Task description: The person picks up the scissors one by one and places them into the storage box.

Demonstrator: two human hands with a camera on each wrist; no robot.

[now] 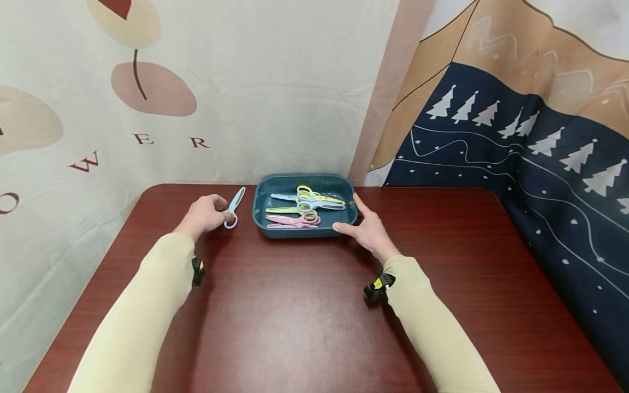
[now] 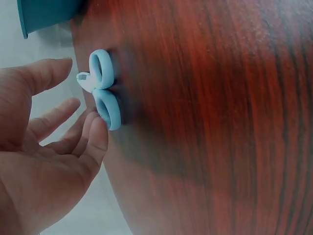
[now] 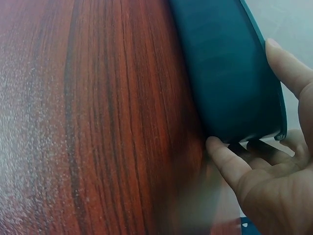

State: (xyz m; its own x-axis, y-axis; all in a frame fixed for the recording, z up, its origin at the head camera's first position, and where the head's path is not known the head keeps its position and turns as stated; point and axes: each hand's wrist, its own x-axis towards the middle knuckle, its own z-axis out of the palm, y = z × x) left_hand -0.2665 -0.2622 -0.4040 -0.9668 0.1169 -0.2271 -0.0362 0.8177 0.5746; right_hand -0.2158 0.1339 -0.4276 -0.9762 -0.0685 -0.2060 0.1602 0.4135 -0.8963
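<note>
A pair of light blue scissors (image 1: 238, 198) lies on the table left of a dark teal tray (image 1: 300, 233), handle loops toward the person. My left hand (image 1: 205, 215) is at those loops. In the left wrist view its thumb is apart from the scissors' handle (image 2: 115, 110), and the fingertips are right at the lower loop. My right hand (image 1: 369, 229) holds the tray's right end, thumb at the front rim and fingers along the side. In the right wrist view fingers reach behind the tray's corner (image 3: 230, 73), partly hidden. Inside the tray lie several scissors, including pink scissors (image 1: 287, 219) and yellow scissors (image 1: 321, 197).
The brown wooden table (image 1: 275, 305) ends just behind the tray. A pale printed cloth (image 1: 255, 98) hangs beyond it, and a dark blue cloth with white trees (image 1: 472, 144) hangs at the right.
</note>
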